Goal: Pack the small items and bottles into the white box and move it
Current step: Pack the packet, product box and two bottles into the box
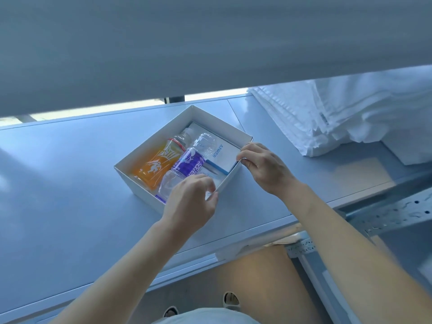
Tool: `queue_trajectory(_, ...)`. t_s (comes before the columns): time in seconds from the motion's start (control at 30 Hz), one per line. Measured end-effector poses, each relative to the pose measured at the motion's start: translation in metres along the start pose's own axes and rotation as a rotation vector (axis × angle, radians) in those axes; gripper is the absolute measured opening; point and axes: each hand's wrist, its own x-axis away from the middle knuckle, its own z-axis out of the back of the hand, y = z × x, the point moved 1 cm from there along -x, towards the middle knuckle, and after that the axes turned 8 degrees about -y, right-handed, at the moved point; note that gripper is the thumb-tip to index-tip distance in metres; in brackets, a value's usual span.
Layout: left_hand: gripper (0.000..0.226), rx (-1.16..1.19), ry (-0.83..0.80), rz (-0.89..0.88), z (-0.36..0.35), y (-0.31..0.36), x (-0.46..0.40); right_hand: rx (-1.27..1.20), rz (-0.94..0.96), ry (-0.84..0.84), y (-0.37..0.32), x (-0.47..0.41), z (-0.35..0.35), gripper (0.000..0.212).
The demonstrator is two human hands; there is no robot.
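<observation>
Head view looks down on a pale blue desk (pixel 70 183) with the white box (pixel 149 146) sitting open near its middle, turned at an angle; inside lie an orange-labelled bottle (pixel 156 164) on the left, a clear bottle with a purple label (pixel 189 163) beside it and touching it, and a white Anker carton (pixel 223 155) along the right side, partly under the clear bottle; left hand (pixel 190 202) is at the near corner of the box, its grip curled over the rim with thumb outside and fingers reaching inside, pinching the wall; right hand (pixel 264 166) is at the right wall, fingertips and thumb pinching the rim; folded white cloth (pixel 339 113) is piled far right on the desk, well apart from the box; a grey shelf underside (pixel 210 43) fills the top.
</observation>
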Motion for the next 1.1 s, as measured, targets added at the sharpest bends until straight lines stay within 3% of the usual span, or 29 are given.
queue_trajectory(0.37, 0.012, 0.093, -0.12, -0.058, 0.012, -0.017, -0.002, 0.143, -0.044, 0.083, -0.009, 0.014, -0.002, 0.014)
queue_trajectory(0.83, 0.011, 0.162, -0.292, -0.166, 0.06, -0.073, 0.033, 0.113, 0.118, -0.033, -0.064, 0.046, -0.017, 0.014)
queue_trajectory(1.1, 0.011, 0.128, -0.134, -0.172, 0.08, -0.106, 0.054, 0.097, 0.19, -0.042, -0.093, 0.049, -0.035, 0.012)
